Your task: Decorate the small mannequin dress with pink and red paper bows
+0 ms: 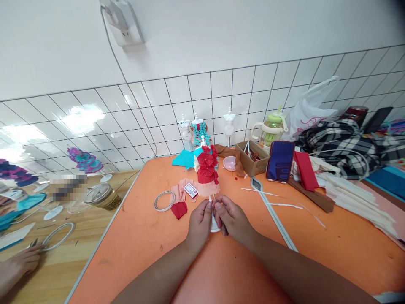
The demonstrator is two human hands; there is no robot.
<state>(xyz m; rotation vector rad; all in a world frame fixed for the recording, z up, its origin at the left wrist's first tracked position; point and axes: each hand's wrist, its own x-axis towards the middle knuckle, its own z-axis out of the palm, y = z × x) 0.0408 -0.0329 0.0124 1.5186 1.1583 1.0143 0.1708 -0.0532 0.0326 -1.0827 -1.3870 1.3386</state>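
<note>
A small mannequin in a red and pink crepe-paper dress (207,171) stands on a thin white stand (214,227) on the orange table (142,240). My left hand (199,223) pinches the stand's stem just below the skirt. My right hand (232,219) is closed beside it, its fingertips meeting the same stem. Both hands hide most of the stand's base.
A tape ring (164,201), red paper scraps (179,210) and a small card (190,190) lie left of the dress. A phone (280,161), cardboard box (251,159), pink bowl (229,163), ruler (274,213) and paper strips (348,190) sit right. Another person's hand (17,266) rests on the wooden table.
</note>
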